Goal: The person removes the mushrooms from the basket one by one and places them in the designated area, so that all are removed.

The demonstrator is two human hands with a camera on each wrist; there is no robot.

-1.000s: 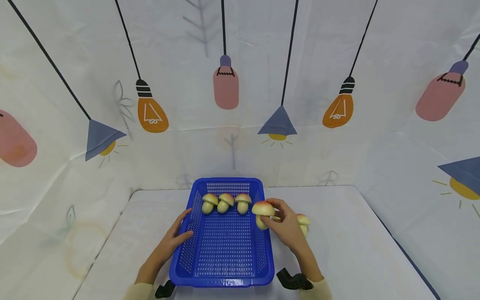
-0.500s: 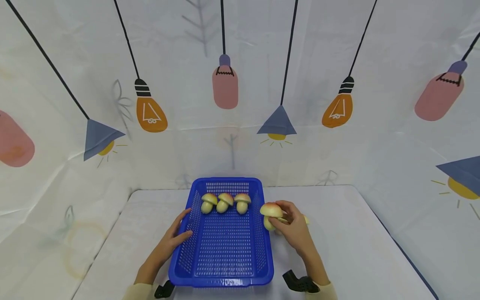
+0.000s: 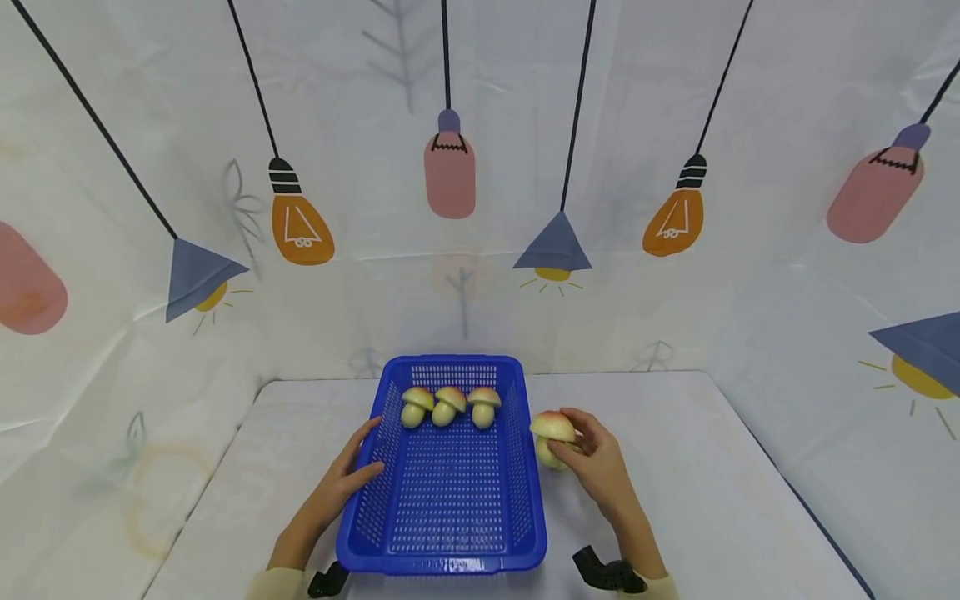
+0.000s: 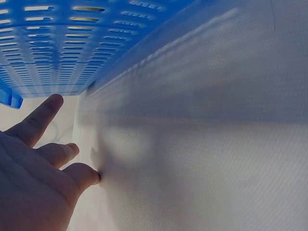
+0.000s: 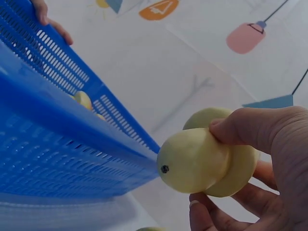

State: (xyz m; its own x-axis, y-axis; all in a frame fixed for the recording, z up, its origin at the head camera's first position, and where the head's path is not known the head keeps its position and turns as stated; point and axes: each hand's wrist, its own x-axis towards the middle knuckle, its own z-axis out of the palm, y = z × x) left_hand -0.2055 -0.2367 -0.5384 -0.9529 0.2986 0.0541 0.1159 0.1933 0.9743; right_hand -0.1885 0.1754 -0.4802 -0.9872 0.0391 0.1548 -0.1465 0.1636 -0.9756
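Observation:
My right hand (image 3: 603,467) pinches a toy mushroom (image 3: 552,427) between thumb and fingers, just outside the right side of a blue plastic basket (image 3: 450,525). The mushroom has a pale yellow stem and a reddish-yellow cap; in the right wrist view its stem (image 5: 190,161) points at the camera. My left hand (image 3: 341,483) rests its spread fingers on the basket's left rim. Inside the basket, three similar mushrooms stand in a row near the far end: a left one (image 3: 417,407), a middle one (image 3: 448,406) and a right one (image 3: 483,407).
A white table (image 3: 690,492) carries the basket. Patterned white sheeting (image 3: 480,308) hangs behind it and at the sides. At the bottom of the right wrist view, the edge of another yellowish thing (image 5: 150,229) shows. My right hand blocks part of the table behind it.
My right hand has moved right and slightly nearer with the mushroom, from the basket's right rim to outside it. A mushroom seen beyond that hand is now hidden. The left hand stays put.

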